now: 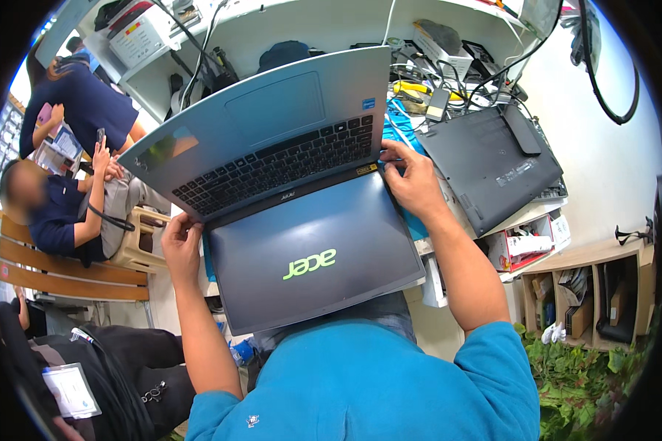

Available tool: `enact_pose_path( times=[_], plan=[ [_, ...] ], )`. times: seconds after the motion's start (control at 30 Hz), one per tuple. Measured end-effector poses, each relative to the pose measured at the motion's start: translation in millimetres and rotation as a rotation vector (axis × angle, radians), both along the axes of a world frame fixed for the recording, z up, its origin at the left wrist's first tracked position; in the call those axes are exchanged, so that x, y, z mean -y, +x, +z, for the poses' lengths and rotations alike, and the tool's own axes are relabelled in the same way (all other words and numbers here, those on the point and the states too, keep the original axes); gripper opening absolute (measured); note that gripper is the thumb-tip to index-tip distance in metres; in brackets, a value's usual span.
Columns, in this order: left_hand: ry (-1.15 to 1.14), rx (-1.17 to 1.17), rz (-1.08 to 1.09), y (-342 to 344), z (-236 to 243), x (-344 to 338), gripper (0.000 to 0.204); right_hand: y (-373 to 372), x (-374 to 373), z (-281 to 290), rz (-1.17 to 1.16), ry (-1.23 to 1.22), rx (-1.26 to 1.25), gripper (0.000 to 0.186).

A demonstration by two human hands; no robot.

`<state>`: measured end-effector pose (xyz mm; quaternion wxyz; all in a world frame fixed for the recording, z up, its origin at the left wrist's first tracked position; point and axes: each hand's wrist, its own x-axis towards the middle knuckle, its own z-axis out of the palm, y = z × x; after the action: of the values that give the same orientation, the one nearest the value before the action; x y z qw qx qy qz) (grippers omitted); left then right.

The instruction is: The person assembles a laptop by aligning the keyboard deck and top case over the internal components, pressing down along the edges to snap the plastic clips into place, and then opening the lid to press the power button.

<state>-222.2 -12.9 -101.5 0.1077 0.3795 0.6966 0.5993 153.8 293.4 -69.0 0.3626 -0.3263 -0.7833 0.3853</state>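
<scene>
An open laptop is turned so its dark screen (353,235), showing a green logo, lies flat toward me over the bench edge. Its silver keyboard deck (272,103) tilts up beyond the screen, keys facing me. My left hand (182,248) grips the laptop's left hinge corner with bent fingers. My right hand (415,184) grips the right hinge corner, thumb and fingers curled beside a small yellow label (367,169).
A black laptop bottom case (485,162), blue mat (397,117) and tangled cables (478,92) lie right. A wooden shelf (566,272) stands right. At left, seated person (81,213) holds a phone near another person (73,110); someone in black (110,375) is close below.
</scene>
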Motion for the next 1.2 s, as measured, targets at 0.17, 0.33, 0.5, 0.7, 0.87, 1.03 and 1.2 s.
enact_pose_path(
  times=[0.17,0.33,0.5,0.7,0.87,1.03,1.2],
  plan=[
    [0.007,-0.008,-0.01,3.6,2.7,-2.3,0.021,-0.3,0.3,-1.1,-0.033,0.022,-0.019,0.044],
    [0.023,0.026,-0.021,3.4,0.6,0.1,0.021,-0.2,1.9,-1.2,-0.035,0.005,-0.005,0.044],
    [0.036,0.03,-0.022,1.5,-0.6,0.0,0.02,-0.4,-3.8,-9.9,-0.024,0.044,-0.043,0.044],
    [0.028,0.03,-0.023,1.4,-1.7,-0.9,0.021,0.2,-0.8,-0.9,0.003,-0.037,0.013,0.046],
    [0.034,0.036,-0.039,0.7,-1.6,-0.6,0.022,0.7,-3.3,-5.2,-0.003,-0.028,0.018,0.046],
    [0.047,0.041,-0.037,0.4,-2.4,-0.4,0.021,-0.4,-3.3,-8.0,-0.013,0.042,-0.027,0.044],
    [0.035,0.043,-0.032,1.9,-1.2,-0.4,0.022,-0.3,-2.7,-7.3,-0.01,0.046,-0.032,0.044]
  ],
)
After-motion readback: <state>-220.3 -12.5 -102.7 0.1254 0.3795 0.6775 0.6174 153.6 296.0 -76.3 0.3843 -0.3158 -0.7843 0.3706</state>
